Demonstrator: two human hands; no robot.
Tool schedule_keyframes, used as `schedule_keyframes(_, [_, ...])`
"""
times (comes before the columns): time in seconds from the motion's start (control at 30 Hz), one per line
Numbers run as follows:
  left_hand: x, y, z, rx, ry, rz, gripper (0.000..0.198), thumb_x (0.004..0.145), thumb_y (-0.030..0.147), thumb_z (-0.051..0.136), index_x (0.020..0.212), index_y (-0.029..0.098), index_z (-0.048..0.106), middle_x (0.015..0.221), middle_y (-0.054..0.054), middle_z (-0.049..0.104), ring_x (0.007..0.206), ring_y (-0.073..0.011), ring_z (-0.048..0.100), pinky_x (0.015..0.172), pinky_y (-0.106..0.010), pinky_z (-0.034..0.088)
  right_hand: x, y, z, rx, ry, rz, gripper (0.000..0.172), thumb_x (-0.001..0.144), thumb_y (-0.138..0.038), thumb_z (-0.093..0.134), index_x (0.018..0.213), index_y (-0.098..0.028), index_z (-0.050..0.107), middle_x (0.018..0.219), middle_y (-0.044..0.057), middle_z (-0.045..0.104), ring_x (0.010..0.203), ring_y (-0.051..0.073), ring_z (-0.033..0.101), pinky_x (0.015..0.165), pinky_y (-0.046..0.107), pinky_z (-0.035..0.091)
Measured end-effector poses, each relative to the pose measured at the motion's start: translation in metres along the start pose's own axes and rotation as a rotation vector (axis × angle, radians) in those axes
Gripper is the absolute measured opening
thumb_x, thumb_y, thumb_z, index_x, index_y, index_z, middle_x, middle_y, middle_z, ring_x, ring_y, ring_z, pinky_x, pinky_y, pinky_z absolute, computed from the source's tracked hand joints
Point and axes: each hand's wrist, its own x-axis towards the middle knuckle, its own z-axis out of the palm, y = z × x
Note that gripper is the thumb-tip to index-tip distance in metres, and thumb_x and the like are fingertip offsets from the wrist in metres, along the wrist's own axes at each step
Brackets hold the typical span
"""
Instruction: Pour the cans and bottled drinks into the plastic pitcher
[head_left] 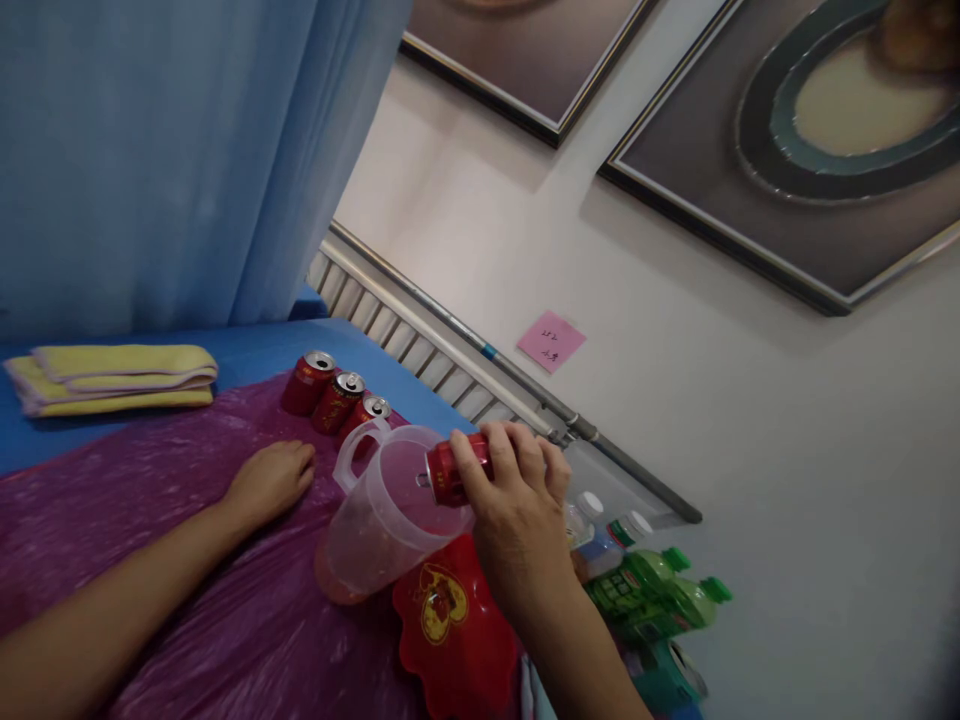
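My right hand (521,500) is wrapped around a red drink can (448,472). The can lies tipped on its side, with its opened top over the mouth of a clear plastic pitcher (375,530). Some reddish-brown liquid shows low in the pitcher, which leans in this slanted view and has its handle toward the cans. On the purple plastic sheet (225,610) rests my left hand (274,485), its fingers loosely curled in with nothing seen in them. Just beyond it stand several items: a red can (307,385), a darker red-and-gold can (337,405) and another red can (365,415).
A red scalloped tray (465,640) with a gold heart print sits beside the pitcher. Green-capped bottles (637,590), white-capped bottles (589,515) and a teal can (667,675) stand at right. A folded yellow towel (120,378) lies near the blue curtain (150,160). A radiator (405,345) runs along the wall.
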Motion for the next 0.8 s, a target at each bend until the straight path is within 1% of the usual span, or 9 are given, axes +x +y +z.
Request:
schedule_keyframes(0.1, [0.001, -0.001, 0.002, 0.001, 0.004, 0.001, 0.030, 0.088, 0.029, 0.029, 0.083, 0.018, 0.057, 0.094, -0.013, 0.065, 0.091, -0.0273, 0.060, 0.080, -0.039, 0.042, -0.001, 0.000, 0.001, 0.017, 0.001, 0.008, 0.039, 0.089, -0.012, 0.056, 0.126, -0.023, 0.061, 0.127, 0.014, 0.060, 0.122, 0.031, 0.044, 0.102, 0.049, 0.029])
schedule_keyframes(0.27, [0.001, -0.001, 0.001, 0.001, 0.001, -0.001, 0.032, 0.089, 0.029, 0.027, 0.084, 0.018, 0.056, 0.095, -0.014, 0.065, 0.092, -0.0294, 0.060, 0.081, -0.041, 0.043, -0.002, 0.003, 0.003, 0.052, 0.015, 0.019, 0.038, 0.090, -0.013, 0.055, 0.125, -0.023, 0.060, 0.127, 0.014, 0.060, 0.122, 0.030, 0.045, 0.101, 0.049, 0.030])
schedule_keyframes(0.4, [0.001, 0.000, 0.000, -0.001, 0.004, -0.009, 0.031, 0.088, 0.028, 0.028, 0.084, 0.017, 0.057, 0.095, -0.015, 0.065, 0.093, -0.0300, 0.060, 0.081, -0.041, 0.044, -0.006, 0.011, 0.006, 0.170, 0.024, 0.102, 0.041, 0.089, -0.012, 0.056, 0.128, -0.023, 0.057, 0.122, 0.012, 0.062, 0.116, 0.029, 0.050, 0.096, 0.045, 0.034])
schedule_keyframes(0.53, [0.000, 0.000, 0.000, -0.001, 0.009, -0.004, 0.030, 0.088, 0.028, 0.029, 0.083, 0.018, 0.057, 0.094, -0.014, 0.065, 0.092, -0.0290, 0.061, 0.080, -0.040, 0.044, -0.012, 0.015, 0.004, 0.240, 0.095, 0.176, 0.044, 0.088, -0.014, 0.058, 0.131, -0.022, 0.054, 0.125, 0.013, 0.060, 0.117, 0.030, 0.050, 0.096, 0.046, 0.035])
schedule_keyframes(0.6, [0.000, -0.001, 0.000, 0.003, 0.011, 0.000, 0.030, 0.088, 0.028, 0.029, 0.084, 0.018, 0.057, 0.095, -0.014, 0.065, 0.093, -0.0289, 0.061, 0.081, -0.040, 0.044, -0.014, 0.017, 0.002, 0.221, 0.120, 0.168, 0.044, 0.087, -0.015, 0.059, 0.130, -0.021, 0.055, 0.125, 0.014, 0.060, 0.118, 0.031, 0.051, 0.097, 0.047, 0.036])
schedule_keyframes(0.7, [0.000, -0.001, 0.000, 0.008, 0.007, 0.002, 0.031, 0.089, 0.029, 0.027, 0.085, 0.018, 0.057, 0.097, -0.014, 0.065, 0.095, -0.0291, 0.060, 0.083, -0.040, 0.043, -0.017, 0.021, 0.000, 0.210, 0.064, 0.143, 0.047, 0.084, -0.012, 0.060, 0.129, -0.023, 0.056, 0.124, 0.013, 0.061, 0.116, 0.031, 0.052, 0.095, 0.048, 0.036])
schedule_keyframes(0.73, [0.000, 0.000, -0.001, 0.008, 0.006, 0.003, 0.032, 0.089, 0.029, 0.027, 0.085, 0.018, 0.056, 0.097, -0.014, 0.065, 0.096, -0.0292, 0.060, 0.083, -0.040, 0.043, -0.017, 0.022, -0.001, 0.241, 0.048, 0.153, 0.050, 0.082, -0.012, 0.061, 0.131, -0.024, 0.055, 0.125, 0.013, 0.061, 0.116, 0.031, 0.052, 0.095, 0.048, 0.036])
schedule_keyframes(0.8, [-0.001, 0.000, -0.001, 0.007, 0.002, 0.001, 0.032, 0.089, 0.029, 0.026, 0.085, 0.018, 0.056, 0.098, -0.014, 0.065, 0.096, -0.0291, 0.060, 0.084, -0.040, 0.043, -0.019, 0.026, -0.001, 0.367, 0.053, 0.228, 0.058, 0.078, -0.014, 0.063, 0.134, -0.024, 0.053, 0.127, 0.012, 0.060, 0.117, 0.031, 0.052, 0.096, 0.049, 0.038])
